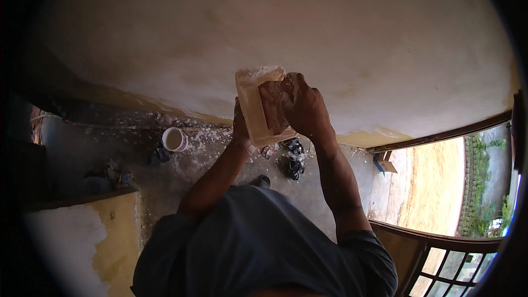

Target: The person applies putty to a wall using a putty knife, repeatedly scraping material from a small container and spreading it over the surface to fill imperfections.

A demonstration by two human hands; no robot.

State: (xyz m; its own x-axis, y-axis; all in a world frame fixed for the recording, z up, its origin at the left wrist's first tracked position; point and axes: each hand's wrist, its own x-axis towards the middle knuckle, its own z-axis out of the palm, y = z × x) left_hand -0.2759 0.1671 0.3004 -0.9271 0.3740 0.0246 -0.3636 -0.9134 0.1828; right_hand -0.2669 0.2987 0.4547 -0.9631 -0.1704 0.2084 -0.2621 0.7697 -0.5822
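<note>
Held up in front of me is a pale, translucent rectangular tray point(254, 111) with whitish residue along its edges. My left hand point(241, 125) grips its left side from behind, with most of the fingers hidden by the tray. Over the tray's right part, my right hand point(308, 105) is closed, its knuckles and fingers dusted with white. A flat brownish piece point(272, 104) smeared with white shows at its fingers, over the tray's opening. What kind of thing it is I cannot tell.
A patchy white-and-yellowish wall point(181, 38) rises ahead. White flakes litter the grey floor point(214, 169) along its foot. A white bucket point(175, 139) stands left, black plastic bags point(295, 159) lie below the tray, and a cardboard box point(384, 162) sits by the doorway at right.
</note>
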